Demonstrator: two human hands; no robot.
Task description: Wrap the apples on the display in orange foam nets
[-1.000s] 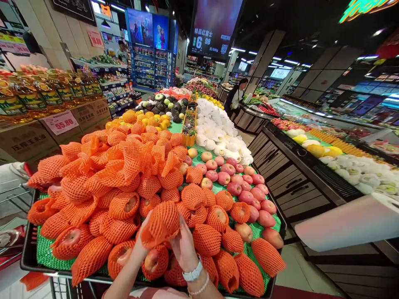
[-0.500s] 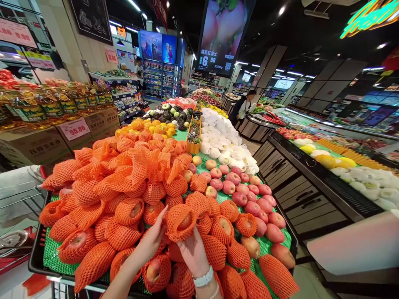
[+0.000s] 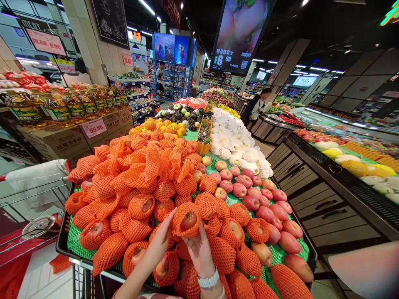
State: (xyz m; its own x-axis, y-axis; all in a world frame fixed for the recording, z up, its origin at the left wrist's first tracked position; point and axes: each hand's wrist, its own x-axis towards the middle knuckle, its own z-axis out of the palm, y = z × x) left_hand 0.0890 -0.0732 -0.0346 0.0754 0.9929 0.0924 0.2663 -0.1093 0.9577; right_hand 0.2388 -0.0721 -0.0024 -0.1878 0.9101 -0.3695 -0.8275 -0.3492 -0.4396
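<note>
Both my hands hold one apple wrapped in an orange foam net (image 3: 187, 219), lifted just above the pile at the front of the fruit stand. My left hand (image 3: 162, 243) presses against the net's left side with fingers stretched upward. My right hand (image 3: 199, 251), with a white watch on the wrist, cups the apple from below and behind. Around it lie several more net-wrapped apples (image 3: 141, 206). Bare red apples (image 3: 249, 202) lie to the right on the green mat.
The black display tray (image 3: 64, 232) stands on a cart. Oil bottles (image 3: 56, 109) with a price tag sit left. White-netted fruit (image 3: 237, 143) lies further back. A dark counter (image 3: 327, 195) runs along the right aisle, where a person (image 3: 257, 106) stands far off.
The view has shifted left and the stand sits further right in frame. The netted apple has turned so its open end faces me, still between both hands.
</note>
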